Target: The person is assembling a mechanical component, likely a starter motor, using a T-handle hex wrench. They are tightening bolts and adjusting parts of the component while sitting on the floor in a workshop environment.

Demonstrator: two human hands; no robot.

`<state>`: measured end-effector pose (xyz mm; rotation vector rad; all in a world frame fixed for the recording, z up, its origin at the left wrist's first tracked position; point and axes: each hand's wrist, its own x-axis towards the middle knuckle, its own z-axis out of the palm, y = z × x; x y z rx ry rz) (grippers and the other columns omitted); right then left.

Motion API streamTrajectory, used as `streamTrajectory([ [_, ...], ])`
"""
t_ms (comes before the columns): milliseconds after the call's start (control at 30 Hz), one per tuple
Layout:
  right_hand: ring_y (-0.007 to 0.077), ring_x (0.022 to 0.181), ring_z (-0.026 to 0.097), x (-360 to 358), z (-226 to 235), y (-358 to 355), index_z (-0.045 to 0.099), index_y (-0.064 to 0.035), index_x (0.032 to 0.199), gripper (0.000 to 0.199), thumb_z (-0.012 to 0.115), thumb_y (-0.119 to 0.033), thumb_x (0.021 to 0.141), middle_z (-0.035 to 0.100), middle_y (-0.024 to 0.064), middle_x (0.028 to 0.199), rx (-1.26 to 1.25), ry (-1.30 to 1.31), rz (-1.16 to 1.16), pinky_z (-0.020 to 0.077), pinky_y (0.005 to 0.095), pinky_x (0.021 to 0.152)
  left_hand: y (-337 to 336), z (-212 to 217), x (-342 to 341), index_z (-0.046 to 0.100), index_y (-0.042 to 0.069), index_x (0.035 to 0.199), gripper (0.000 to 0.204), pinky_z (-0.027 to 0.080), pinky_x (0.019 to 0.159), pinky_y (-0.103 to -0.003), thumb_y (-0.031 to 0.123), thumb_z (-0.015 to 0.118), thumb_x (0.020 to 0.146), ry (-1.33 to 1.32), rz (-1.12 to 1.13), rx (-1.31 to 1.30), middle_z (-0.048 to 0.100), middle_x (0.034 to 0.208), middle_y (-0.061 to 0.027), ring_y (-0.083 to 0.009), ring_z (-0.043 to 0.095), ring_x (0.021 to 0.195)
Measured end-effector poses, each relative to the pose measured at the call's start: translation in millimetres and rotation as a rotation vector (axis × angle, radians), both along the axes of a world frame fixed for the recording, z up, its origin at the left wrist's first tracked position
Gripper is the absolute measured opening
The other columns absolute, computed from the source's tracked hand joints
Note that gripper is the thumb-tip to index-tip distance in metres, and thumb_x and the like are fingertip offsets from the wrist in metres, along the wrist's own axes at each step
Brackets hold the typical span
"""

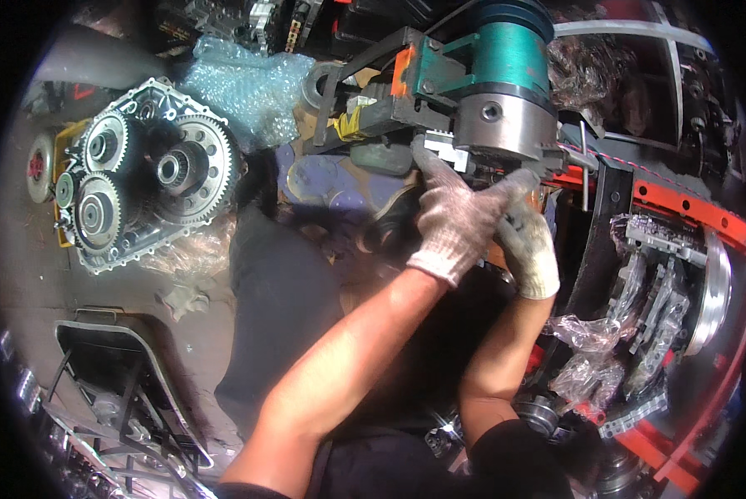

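Note:
A steel chuck [506, 125] sits on the near end of a green cylindrical machine head [510, 54], with a stepped jaw [444, 151] on its left side. My gloved left hand [456, 208] spans the near face of the chuck, its index finger against that jaw and its thumb stretched to the right. Beside it, partly overlapping, my gloved right hand [527, 241] is just below the chuck with its fingers curled. What those curled fingers hold, if anything, is hidden. Shadow covers the space beneath both hands.
At left lies an open gear housing [198, 208] with several gears. Bubble wrap [244, 91] is behind it. A black metal-framed stool or stand [132, 374] stands lower left. Right of my arms, a red rack [681, 204] borders wrapped metal parts [639, 308]. A metal T-handle [585, 170] juts beside the chuck.

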<state>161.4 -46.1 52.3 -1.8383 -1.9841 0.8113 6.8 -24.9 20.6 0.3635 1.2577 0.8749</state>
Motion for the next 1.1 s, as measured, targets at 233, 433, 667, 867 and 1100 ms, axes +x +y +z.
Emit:
streamTrajectory([
  [233,0.0147,0.083,0.068,64.1,23.9,5.1,0.070,0.0045,0.116,0.033,0.067,-0.023,0.098,0.072,0.0100,0.098,0.157,0.647,-0.540,0.0550,0.0284,0.078,-8.8,6.4,-12.1,0.030,-0.017,0.149,0.124,0.055,0.095,-0.039,0.062,0.088,0.072,0.201,-0.010,0.165,0.066,0.126,-0.0312,-0.0325,0.069,0.114],
  [433,0.0253,0.113,0.070,83.6,16.7,32.8,0.068,-0.0016,0.130,0.046,0.070,0.006,0.085,0.070,0.0150,0.128,0.663,-0.090,-0.224,0.0570,0.0355,0.097,-12.4,4.9,-25.3,0.055,-0.004,0.134,0.090,0.051,0.103,-0.043,0.058,0.085,0.076,0.534,-0.131,0.296,0.069,0.125,-0.0263,-0.0373,0.068,0.116],
  [667,0.0217,0.100,0.074,73.8,-0.2,67.4,0.063,-0.0043,0.137,0.040,0.053,0.008,0.100,0.064,0.0128,0.135,0.615,0.084,-0.098,0.0610,0.0301,0.085,-10.0,17.2,-41.1,0.053,-0.005,0.136,0.096,0.052,0.103,-0.044,0.056,0.087,0.070,0.643,-0.294,0.352,0.068,0.126,-0.0266,-0.0374,0.068,0.118],
  [867,0.0232,0.102,0.074,74.3,-25.3,67.6,0.060,-0.0024,0.139,0.051,0.056,0.014,0.090,0.068,0.0151,0.128,0.713,0.288,-0.146,0.0599,0.0348,0.090,-5.7,3.7,-40.3,0.059,-0.006,0.131,0.079,0.053,0.099,-0.042,0.054,0.081,0.084,0.794,-0.388,0.437,0.071,0.117,-0.0250,-0.0337,0.070,0.110],
  [1100,0.0192,0.090,0.072,65.1,-25.8,50.8,0.068,0.0013,0.125,0.037,0.066,-0.025,0.100,0.074,0.0117,0.105,0.091,0.809,-0.498,0.0585,0.0332,0.079,-7.0,-7.2,-31.2,0.061,-0.001,0.135,0.059,0.054,0.092,-0.035,0.038,0.076,0.094,0.566,-0.204,0.456,0.071,0.117,-0.0139,-0.0194,0.068,0.100],
])
